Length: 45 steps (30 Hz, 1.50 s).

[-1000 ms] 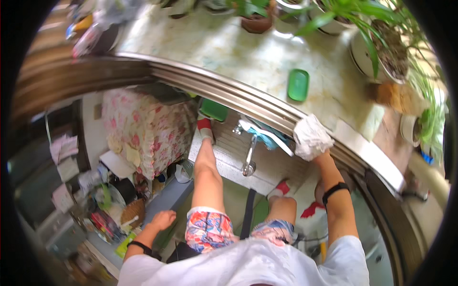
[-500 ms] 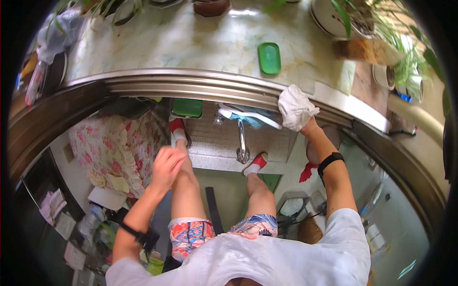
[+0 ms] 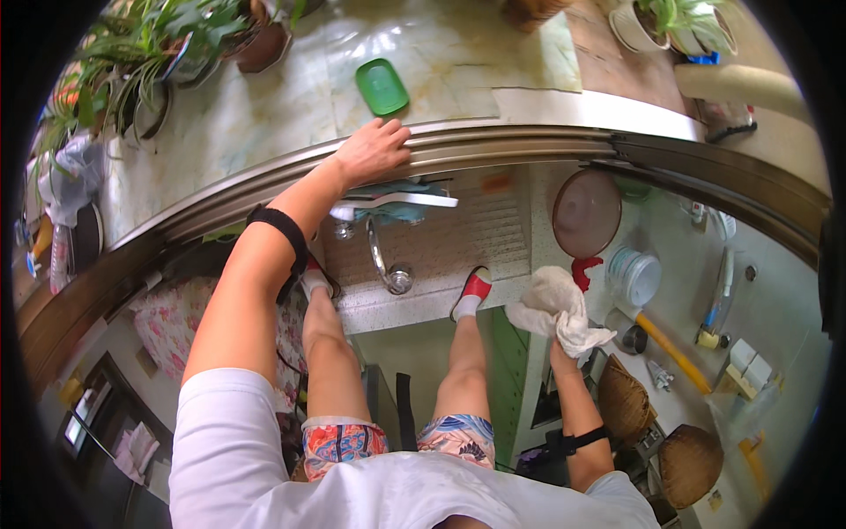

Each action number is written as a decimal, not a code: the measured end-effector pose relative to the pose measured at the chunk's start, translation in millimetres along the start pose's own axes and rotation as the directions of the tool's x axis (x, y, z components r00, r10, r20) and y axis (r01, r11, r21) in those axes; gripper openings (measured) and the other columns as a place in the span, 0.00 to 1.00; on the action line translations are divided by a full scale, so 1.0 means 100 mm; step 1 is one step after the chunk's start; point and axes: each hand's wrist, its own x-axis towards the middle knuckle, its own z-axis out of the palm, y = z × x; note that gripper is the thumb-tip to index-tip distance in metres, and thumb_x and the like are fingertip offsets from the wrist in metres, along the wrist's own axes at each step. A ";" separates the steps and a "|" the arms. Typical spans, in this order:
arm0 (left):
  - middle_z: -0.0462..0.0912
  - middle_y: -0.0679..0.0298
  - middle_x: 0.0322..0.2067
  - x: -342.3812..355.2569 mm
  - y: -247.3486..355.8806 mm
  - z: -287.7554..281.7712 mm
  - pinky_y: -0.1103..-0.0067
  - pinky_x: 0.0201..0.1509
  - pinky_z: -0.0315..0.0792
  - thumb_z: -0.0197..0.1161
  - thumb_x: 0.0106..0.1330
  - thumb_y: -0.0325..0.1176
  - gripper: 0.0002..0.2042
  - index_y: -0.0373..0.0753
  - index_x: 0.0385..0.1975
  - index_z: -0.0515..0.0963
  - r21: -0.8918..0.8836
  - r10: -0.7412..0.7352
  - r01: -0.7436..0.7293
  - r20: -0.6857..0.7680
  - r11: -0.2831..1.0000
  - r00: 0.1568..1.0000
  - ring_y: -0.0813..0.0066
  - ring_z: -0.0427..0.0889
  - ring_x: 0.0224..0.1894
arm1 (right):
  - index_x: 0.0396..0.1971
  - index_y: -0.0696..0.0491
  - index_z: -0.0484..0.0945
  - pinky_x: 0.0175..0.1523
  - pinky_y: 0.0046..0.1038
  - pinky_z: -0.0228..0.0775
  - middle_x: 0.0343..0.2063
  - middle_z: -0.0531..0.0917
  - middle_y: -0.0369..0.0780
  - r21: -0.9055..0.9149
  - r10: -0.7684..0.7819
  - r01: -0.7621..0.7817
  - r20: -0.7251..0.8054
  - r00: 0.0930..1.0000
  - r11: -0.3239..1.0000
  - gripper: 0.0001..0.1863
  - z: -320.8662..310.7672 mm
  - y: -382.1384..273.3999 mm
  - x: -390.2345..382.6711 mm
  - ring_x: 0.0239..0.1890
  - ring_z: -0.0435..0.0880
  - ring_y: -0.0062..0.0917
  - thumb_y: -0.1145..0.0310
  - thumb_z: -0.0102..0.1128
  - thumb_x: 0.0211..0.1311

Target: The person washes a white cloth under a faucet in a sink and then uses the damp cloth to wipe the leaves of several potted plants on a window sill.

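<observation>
My left hand [image 3: 374, 150] is on the metal window frame [image 3: 493, 141], its fingers bent over the rail. Just beyond the fingertips, a green soap dish [image 3: 382, 86] lies on the marbled sill. A crumpled white cloth [image 3: 557, 304] is bunched in my right hand [image 3: 564, 354], held low on the right beside the ledge I stand on. The cloth covers most of that hand's fingers. Below my left forearm, a white-handled brush [image 3: 397, 200] rests over a blue cloth [image 3: 423, 188], near a chrome faucet [image 3: 388, 264].
Potted plants [image 3: 260, 48] crowd the sill's far left, with a white pot [image 3: 639, 28] at far right. My feet, in red slippers [image 3: 476, 284], stand on a speckled ledge [image 3: 414, 309]. A round basin [image 3: 588, 214], a clear tub [image 3: 634, 276] and a yellow pole [image 3: 674, 351] are on the right.
My left hand has reached up and forward onto the window frame. The right hand has come down and back from the frame with the cloth. The view has shifted to the right.
</observation>
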 end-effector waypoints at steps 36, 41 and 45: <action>0.79 0.57 0.42 4.63 5.69 0.44 0.77 0.49 0.74 0.61 0.64 0.32 0.23 0.30 0.56 0.65 -0.772 0.136 0.504 0.494 -0.388 0.859 0.70 0.79 0.43 | 0.50 0.62 0.72 0.59 0.30 0.64 0.49 0.77 0.45 0.614 0.923 -0.704 -0.114 0.369 0.357 0.18 -0.86 1.28 -2.56 0.51 0.75 0.31 0.72 0.58 0.62; 0.81 0.60 0.37 4.15 5.40 0.59 0.79 0.43 0.76 0.57 0.65 0.31 0.13 0.30 0.46 0.75 -0.730 0.161 0.655 0.634 -0.196 0.756 0.74 0.81 0.39 | 0.48 0.61 0.74 0.58 0.31 0.65 0.47 0.78 0.46 0.665 0.931 -0.656 -0.194 0.308 0.356 0.17 -0.92 1.31 -2.34 0.48 0.76 0.32 0.70 0.60 0.61; 0.83 0.60 0.35 3.20 4.69 0.53 0.78 0.42 0.77 0.56 0.67 0.32 0.11 0.31 0.42 0.76 -0.644 0.146 0.762 0.749 -0.073 0.647 0.74 0.82 0.36 | 0.46 0.58 0.75 0.61 0.37 0.60 0.45 0.79 0.44 0.652 0.876 -0.630 -0.112 0.469 0.421 0.15 -0.95 1.23 -2.06 0.46 0.77 0.32 0.69 0.60 0.61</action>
